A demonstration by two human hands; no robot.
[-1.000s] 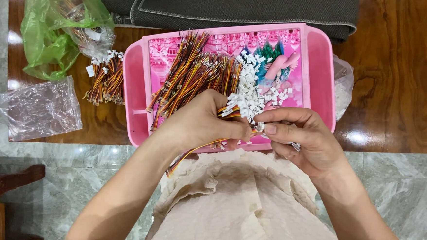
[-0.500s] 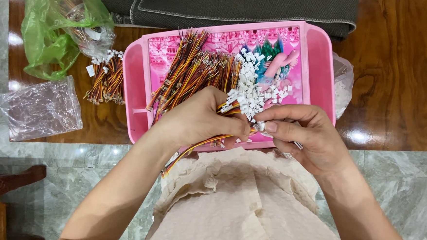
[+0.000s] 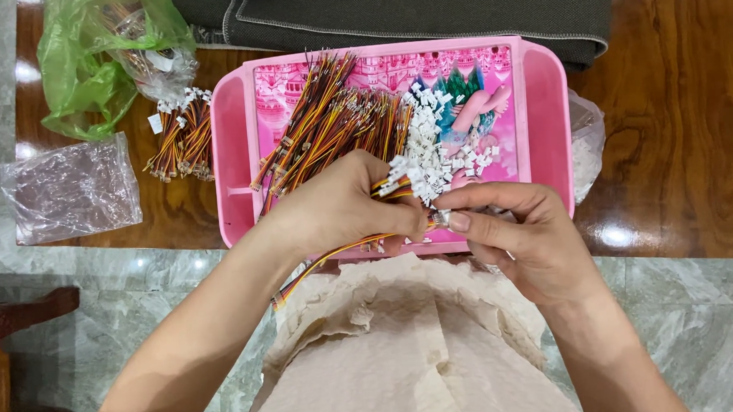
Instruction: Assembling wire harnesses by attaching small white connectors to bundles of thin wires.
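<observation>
Pinching a small white connector (image 3: pixel 439 219) between thumb and forefinger, the right hand (image 3: pixel 523 239) meets the left hand (image 3: pixel 341 207), which is closed on a wire bundle (image 3: pixel 344 251) at the pink tray's (image 3: pixel 228 155) near edge. Farther in lie loose wires (image 3: pixel 329 124) and white connectors (image 3: pixel 431 152); finished bundles (image 3: pixel 181 140) and a green bag (image 3: pixel 83 62) sit toward the table's far left corner.

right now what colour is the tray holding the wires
Pink, with a cartoon picture printed on its floor; the tray shows best in the head view.

Wooden table (image 3: pixel 680 131) — pink tray (image 3: pixel 545 113), wire bundle (image 3: pixel 181 140), bags (green (image 3: pixel 83 62), clear (image 3: pixel 69 192)), grey mat (image 3: pixel 423 11).
</observation>
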